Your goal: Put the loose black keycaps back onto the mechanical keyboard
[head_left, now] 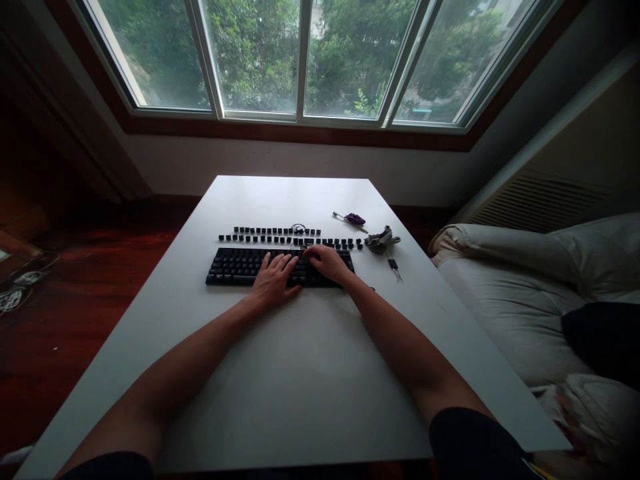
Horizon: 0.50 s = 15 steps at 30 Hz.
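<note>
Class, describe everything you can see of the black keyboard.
The keyboard is a long, dark rectangle, seemingly plastic, with rows of keys. It lies flat on the white table, nearer the person than the loose keycaps. The left hand rests on its middle, fingers spread; the right hand bends over its right half. Both hide some keys.

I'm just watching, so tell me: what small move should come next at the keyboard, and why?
Perhaps the left hand should press lightly on the long black rectangular keyboard to steady it: that hand lies spread across it, while the curled right hand is at its back edge, near rows of small black loose keycaps.
</note>
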Each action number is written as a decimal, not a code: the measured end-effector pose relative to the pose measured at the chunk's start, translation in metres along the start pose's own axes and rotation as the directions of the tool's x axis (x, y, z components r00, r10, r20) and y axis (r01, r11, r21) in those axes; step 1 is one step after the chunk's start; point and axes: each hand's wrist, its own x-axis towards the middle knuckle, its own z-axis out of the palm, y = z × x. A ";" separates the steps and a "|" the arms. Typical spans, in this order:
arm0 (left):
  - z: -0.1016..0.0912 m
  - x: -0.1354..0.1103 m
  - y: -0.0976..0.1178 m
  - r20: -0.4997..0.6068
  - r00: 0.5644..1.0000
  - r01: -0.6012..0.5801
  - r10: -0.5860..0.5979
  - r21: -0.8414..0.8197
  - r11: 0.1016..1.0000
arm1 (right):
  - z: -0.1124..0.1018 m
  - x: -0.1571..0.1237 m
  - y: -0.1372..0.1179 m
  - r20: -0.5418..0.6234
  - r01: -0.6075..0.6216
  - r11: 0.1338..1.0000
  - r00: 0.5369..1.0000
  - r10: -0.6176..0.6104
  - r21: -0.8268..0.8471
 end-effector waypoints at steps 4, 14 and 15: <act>-0.005 0.001 0.000 -0.018 1.000 0.007 -0.007 -0.027 1.000 | -0.005 -0.002 0.003 -0.077 -0.062 0.997 0.995 0.059 -0.036; -0.016 0.000 -0.024 -0.152 0.979 0.138 -0.140 -0.020 0.990 | -0.003 -0.005 0.006 -0.068 -0.056 0.996 0.996 0.052 -0.066; -0.016 0.000 -0.026 -0.155 0.976 0.155 -0.155 -0.015 0.988 | -0.003 -0.006 0.006 -0.064 -0.052 0.996 0.997 0.048 -0.071</act>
